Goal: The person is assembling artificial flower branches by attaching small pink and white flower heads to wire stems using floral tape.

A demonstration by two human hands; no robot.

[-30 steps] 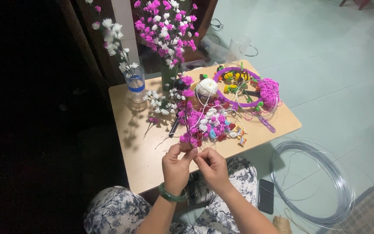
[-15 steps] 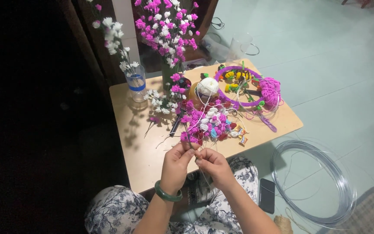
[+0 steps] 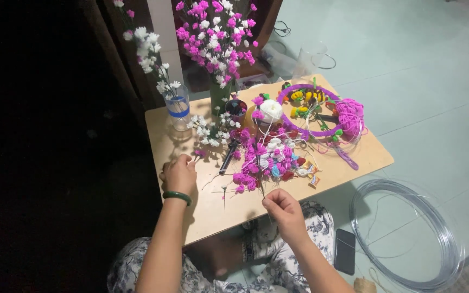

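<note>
At the left edge of the low wooden tabletop [image 3: 213, 209], my left hand [image 3: 179, 174], a green bangle [image 3: 176, 196] on its wrist, rested with fingers curled loosely together beside a small pink bloom on a thin stem [image 3: 198, 154]; whether the fingertips gripped it could not be told. Behind it, near the back left corner, a clear plastic bottle [image 3: 179, 111] held a spray of white artificial blossoms [image 3: 150, 54]. Further right along the back edge, a dark green vase [image 3: 219, 96] carried a tall bunch of pink and white blossoms [image 3: 215, 32]. A small dark cup [image 3: 236, 108] stood just beside the vase, next to a white ball of thread [image 3: 271, 110]. Mid-table lay a heap of loose pink flowers [image 3: 267, 157]. My right hand [image 3: 283, 209], at the near edge, pinched a thin wire stem [image 3: 260, 184] between thumb and fingertips, the stem rising into the heap. A purple hoop [image 3: 308, 111] ringed yellow and green pieces toward the right corner.
</note>
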